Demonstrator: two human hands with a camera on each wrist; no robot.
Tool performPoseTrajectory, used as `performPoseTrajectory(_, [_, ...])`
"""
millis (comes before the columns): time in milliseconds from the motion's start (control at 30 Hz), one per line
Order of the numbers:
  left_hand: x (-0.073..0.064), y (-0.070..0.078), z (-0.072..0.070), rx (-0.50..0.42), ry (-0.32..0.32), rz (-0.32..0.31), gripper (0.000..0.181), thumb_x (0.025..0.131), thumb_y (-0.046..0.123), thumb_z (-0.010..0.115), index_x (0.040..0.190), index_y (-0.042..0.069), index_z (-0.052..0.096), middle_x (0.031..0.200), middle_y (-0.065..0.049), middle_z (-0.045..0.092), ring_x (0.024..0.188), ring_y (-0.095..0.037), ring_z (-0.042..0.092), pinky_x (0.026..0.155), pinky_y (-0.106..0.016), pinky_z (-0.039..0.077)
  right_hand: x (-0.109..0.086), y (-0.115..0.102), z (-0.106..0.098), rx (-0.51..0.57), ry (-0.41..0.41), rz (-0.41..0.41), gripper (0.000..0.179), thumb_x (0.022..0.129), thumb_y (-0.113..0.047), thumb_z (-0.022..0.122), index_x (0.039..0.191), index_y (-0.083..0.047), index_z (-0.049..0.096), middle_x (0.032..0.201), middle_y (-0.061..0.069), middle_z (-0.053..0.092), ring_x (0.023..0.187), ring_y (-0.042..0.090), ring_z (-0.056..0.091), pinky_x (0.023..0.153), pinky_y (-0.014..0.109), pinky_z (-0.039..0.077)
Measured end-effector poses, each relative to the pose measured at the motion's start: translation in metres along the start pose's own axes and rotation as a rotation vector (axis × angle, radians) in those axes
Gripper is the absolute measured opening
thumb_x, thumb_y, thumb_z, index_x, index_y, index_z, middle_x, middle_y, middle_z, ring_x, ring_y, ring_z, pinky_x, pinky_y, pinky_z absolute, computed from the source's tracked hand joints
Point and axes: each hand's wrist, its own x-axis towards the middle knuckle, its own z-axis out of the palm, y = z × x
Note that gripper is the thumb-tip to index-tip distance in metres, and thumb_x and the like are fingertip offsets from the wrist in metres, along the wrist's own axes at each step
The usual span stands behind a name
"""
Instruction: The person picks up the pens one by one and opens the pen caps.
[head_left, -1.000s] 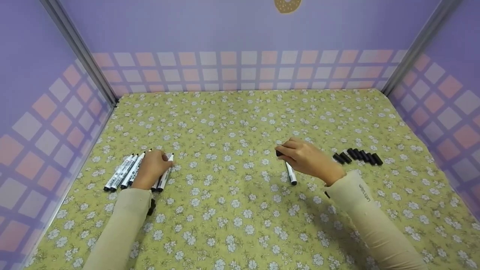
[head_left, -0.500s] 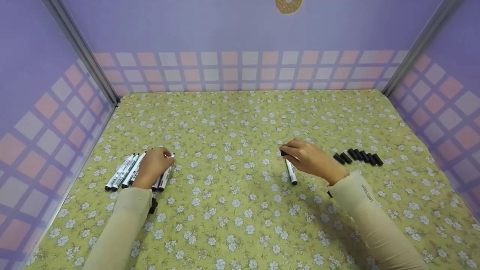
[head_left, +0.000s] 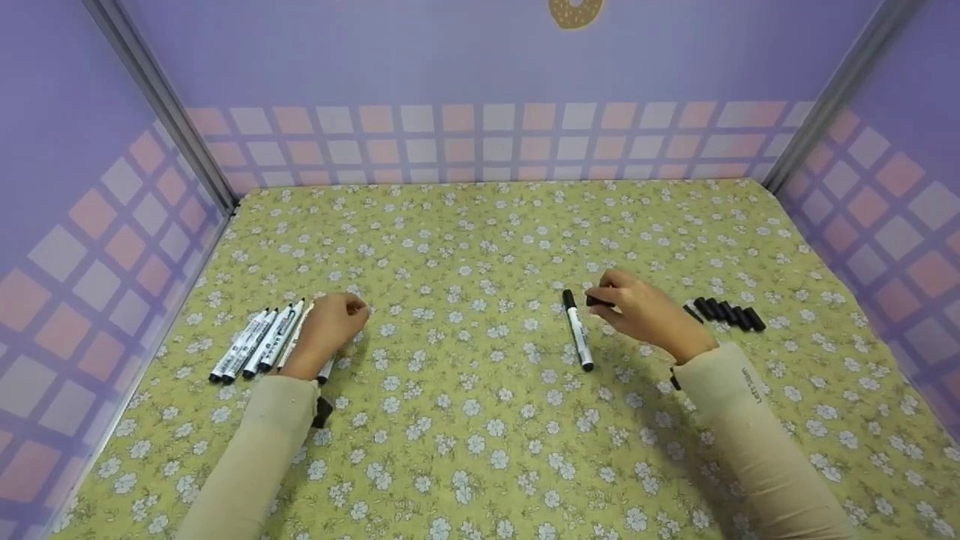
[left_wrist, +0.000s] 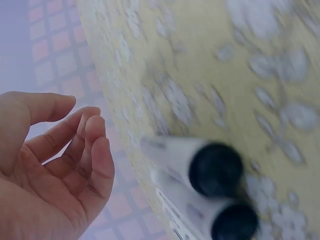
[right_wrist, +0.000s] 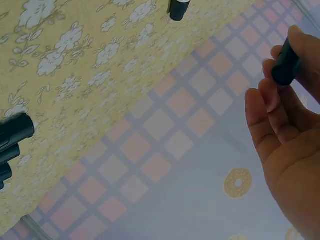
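Observation:
My left hand (head_left: 328, 330) hovers over the right end of a row of white markers (head_left: 276, 336) with thin dark tips and black bottom ends. In the left wrist view its fingers are loosely bent with nothing between them, and two black marker ends (left_wrist: 216, 169) lie near. My right hand (head_left: 637, 311) pinches a small black marker cap (right_wrist: 286, 65) between thumb and fingertips, above the cloth. Just left of it, a single white marker (head_left: 579, 334) with a black cap on its far end lies on the cloth. The left hand hides part of the marker row.
Several loose black caps (head_left: 729, 313) lie in a slanted row right of the right hand, which partly covers the nearest ones. A yellow flowered cloth (head_left: 465, 360) covers the table. Purple panels with pink and white squares (head_left: 480, 142) enclose the back and sides.
My right hand has moved right, away from the single marker, with a cap held; that marker's capped far end is now uncovered. My left hand has shifted slightly right over the marker row.

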Motion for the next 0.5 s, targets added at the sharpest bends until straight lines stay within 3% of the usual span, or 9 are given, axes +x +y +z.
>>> performPoseTrajectory(167, [0.001,0.011,0.009,-0.066,-0.028,0.013,0.033,0.099,0.019,0.05,0.122,-0.001,0.063,0.113,-0.02,0.065,0.089,-0.028,0.064,0.076,-0.043,0.051,-0.007,0.01,-0.004,0.015,-0.023,0.08,0.025,0.091,-0.008,0.065,0.113,0.004,0.069,0.091,0.012,0.058,0.072,0.015,0.05,0.059,0.029,0.045])
performPoseTrajectory(500, [0.001,0.041,0.028,-0.145,-0.082,0.034,0.031,0.099,0.021,0.053,0.121,0.002,0.064,0.116,-0.016,0.064,0.094,-0.026,0.062,0.08,-0.042,0.05,-0.02,0.037,-0.006,0.132,-0.08,0.27,0.028,0.094,-0.003,0.059,0.119,0.008,0.063,0.102,0.021,0.059,0.086,0.029,0.061,0.072,0.041,0.053])
